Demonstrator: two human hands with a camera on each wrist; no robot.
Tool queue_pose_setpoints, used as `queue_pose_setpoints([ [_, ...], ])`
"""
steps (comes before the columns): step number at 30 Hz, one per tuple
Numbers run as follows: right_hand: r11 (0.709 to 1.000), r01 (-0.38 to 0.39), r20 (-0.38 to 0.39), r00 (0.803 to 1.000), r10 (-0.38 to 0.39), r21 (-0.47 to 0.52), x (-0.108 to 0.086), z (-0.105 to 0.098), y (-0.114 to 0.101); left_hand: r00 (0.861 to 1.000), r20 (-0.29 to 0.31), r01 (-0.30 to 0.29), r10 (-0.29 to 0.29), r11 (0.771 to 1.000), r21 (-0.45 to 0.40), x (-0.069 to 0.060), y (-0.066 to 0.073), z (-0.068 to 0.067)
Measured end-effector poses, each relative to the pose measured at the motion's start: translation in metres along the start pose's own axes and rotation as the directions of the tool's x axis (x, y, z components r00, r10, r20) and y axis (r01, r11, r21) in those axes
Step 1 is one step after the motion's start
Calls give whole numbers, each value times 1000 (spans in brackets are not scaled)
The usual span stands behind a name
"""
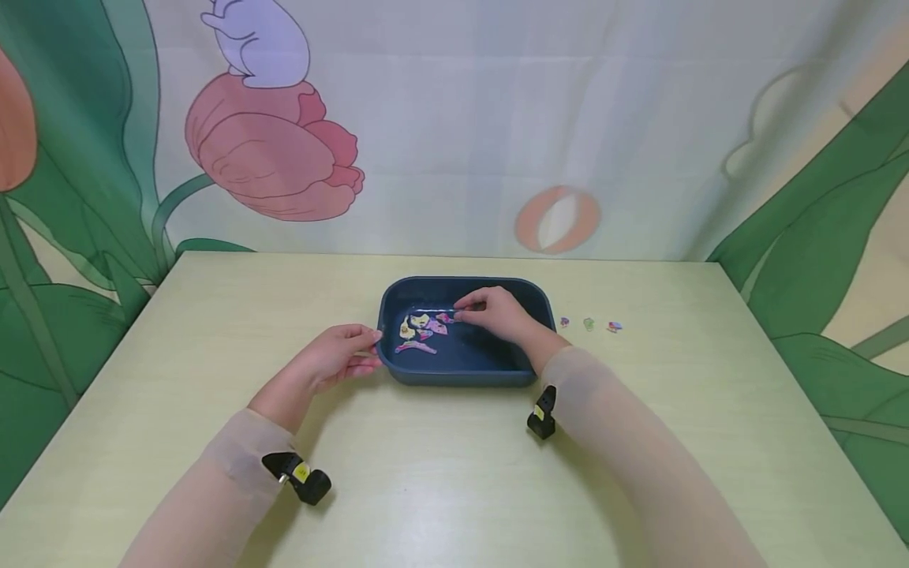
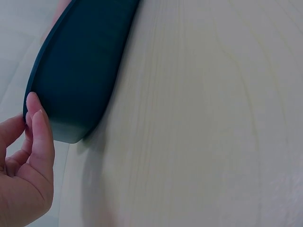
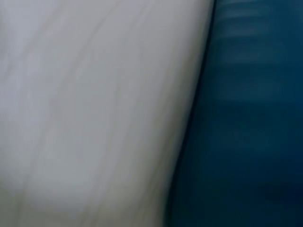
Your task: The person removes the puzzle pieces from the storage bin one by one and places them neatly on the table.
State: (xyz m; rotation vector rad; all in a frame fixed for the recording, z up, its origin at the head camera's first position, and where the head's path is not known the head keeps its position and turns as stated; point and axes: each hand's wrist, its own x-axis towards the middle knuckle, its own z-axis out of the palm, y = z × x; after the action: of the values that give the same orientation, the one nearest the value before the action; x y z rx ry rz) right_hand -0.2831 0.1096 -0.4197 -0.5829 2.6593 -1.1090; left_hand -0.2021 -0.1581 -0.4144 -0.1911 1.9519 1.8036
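A dark blue tray point(image 1: 440, 379) stands on the table, with several small colourful cut-out pieces point(image 1: 426, 325) lying in its left half. The left hand point(image 1: 341, 355) pinches the tray's left rim between thumb and fingers; in the left wrist view this hand point(image 2: 28, 165) grips the corner of the tray point(image 2: 80, 71). Inside the tray, the right hand point(image 1: 500, 314) has thumb and fingertips close together at a small pink-purple piece point(image 1: 446, 318); whether it is pinched cannot be told. The right wrist view shows the blue tray point(image 3: 246, 118), blurred, and no hand.
Three small pieces lie in a row on the table right of the tray: a purple one point(image 1: 564, 322), a green one point(image 1: 589, 323) and a multicoloured one point(image 1: 614, 326). A printed curtain point(image 1: 440, 142) hangs behind the table point(image 1: 426, 489).
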Motion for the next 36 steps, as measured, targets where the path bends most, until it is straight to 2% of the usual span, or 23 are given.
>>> queue_pose_setpoints([
  [9,995,-24,33,999,27,-98,3,2,3,1000,-6,2,-2,1000,-2,-1,-2,-2],
  [15,968,-46,127,989,80,-248,3,3,5,1000,-3,0,0,1000,4,-1,-2,-1],
  [19,957,-61,163,980,111,-283,1,4,5,1000,5,-8,8,1000,-5,-1,-3,-2],
  [28,969,-54,126,988,86,-240,2,4,9,1000,9,-4,4,1000,-17,0,-4,0],
  [32,959,-44,107,991,76,-278,2,4,8,1000,18,-8,8,1000,-21,0,-3,0],
  [36,935,-25,77,995,56,-354,-1,5,5,1000,23,-11,11,1000,-26,-1,-2,1],
])
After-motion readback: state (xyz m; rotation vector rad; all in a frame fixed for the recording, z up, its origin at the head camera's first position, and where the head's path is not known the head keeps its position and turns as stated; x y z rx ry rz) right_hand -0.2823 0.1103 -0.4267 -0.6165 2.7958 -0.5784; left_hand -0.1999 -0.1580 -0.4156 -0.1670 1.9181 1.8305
